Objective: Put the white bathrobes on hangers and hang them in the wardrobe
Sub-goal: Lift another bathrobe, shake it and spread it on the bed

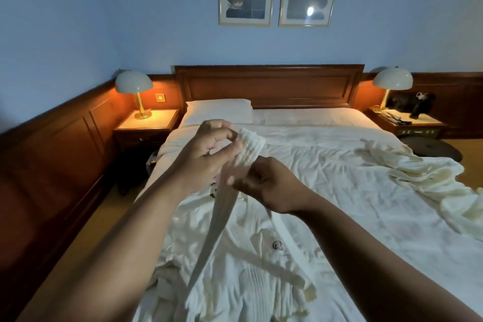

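Right now you're holding the belt (251,142) above the bed (339,138), over its near half, with both hands clamped on it. Your left hand (209,149) pinches the folded top end between thumb and fingers. Your right hand (264,185) grips the strip just below. My read: you're folding it up so it won't trail, not certain. The belt is a flat, ribbed strip and its ends hang limp toward the robe (251,274). The robe lies crumpled on the bed's near end: white, textured, soft, with a small dark emblem (277,244). The second robe (423,178) is bunched at the bed's right edge. No hanger or wardrobe in view, so hanging isn't started.
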The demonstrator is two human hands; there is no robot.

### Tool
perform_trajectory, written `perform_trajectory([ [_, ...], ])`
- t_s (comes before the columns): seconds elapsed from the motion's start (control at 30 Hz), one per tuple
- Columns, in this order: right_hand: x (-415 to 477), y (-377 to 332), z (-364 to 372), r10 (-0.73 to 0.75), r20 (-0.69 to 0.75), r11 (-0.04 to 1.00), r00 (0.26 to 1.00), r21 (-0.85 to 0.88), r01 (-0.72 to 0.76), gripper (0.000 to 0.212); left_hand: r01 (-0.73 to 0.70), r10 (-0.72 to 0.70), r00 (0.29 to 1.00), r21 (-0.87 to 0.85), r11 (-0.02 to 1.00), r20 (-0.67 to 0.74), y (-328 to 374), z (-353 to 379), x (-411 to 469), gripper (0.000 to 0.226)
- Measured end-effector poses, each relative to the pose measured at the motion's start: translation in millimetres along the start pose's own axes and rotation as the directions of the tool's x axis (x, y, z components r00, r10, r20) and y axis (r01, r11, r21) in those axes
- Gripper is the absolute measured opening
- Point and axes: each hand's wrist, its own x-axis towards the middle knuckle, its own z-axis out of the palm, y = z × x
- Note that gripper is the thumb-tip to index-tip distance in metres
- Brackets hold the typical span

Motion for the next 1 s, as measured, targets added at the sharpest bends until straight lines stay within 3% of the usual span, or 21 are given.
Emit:
perform_trajectory([
  [0.07, 10, 1, 17, 0.063, -0.120, 0.997, 0.991, 0.062, -0.056, 0.049, 0.077, -0.082, 0.995, -0.092, 0.993, -0.050, -10, -7, 2, 0.015],
  [0.17, 19, 0, 27, 0.098, -0.154, 0.989, 0.983, 0.124, -0.080, 0.051, 0.228, -0.205, 0.974, -0.369, 0.901, 0.099, -27, -15, -3, 0.041],
  [0.27, 30, -2, 33, 0.083, -0.220, 0.996, 0.972, -0.008, -0.087, 0.041, 0.337, -0.277, 0.941, -0.492, 0.803, 0.192, -45, -26, -12, 0.041],
  [0.43, 39, 11, 46, 0.107, -0.415, 0.978, 0.903, -0.118, -0.170, 0.029, 0.363, -0.315, 0.922, -0.220, 0.905, 0.226, -66, -46, -17, 0.031],
  [0.53, 41, 15, 59, 0.129, -0.473, 0.966, 0.871, -0.137, -0.217, 0.030, 0.236, -0.206, 0.963, -0.172, 0.956, 0.176, -72, -52, -17, 0.013],
  [0.6, 42, 15, 69, 0.151, -0.488, 0.969, 0.860, -0.098, -0.226, 0.029, 0.187, -0.166, 0.971, -0.111, 0.976, 0.174, -77, -57, -18, 0.014],
  [0.77, 55, 13, 83, 0.153, -0.479, 0.973, 0.864, -0.079, -0.217, 0.028, 0.215, -0.203, 0.962, -0.049, 0.975, 0.182, -89, -63, -26, 0.030],
  [0.87, 59, 18, 91, 0.168, -0.468, 0.976, 0.868, -0.045, -0.213, 0.033, 0.187, -0.172, 0.971, -0.080, 0.979, 0.168, -97, -62, -30, 0.026],
  [1.0, 50, 36, 98, 0.328, -0.272, 0.937, 0.905, -0.031, -0.349, 0.051, 0.290, -0.277, 0.956, -0.161, 0.943, 0.097, -109, -69, -35, 0.018],
])
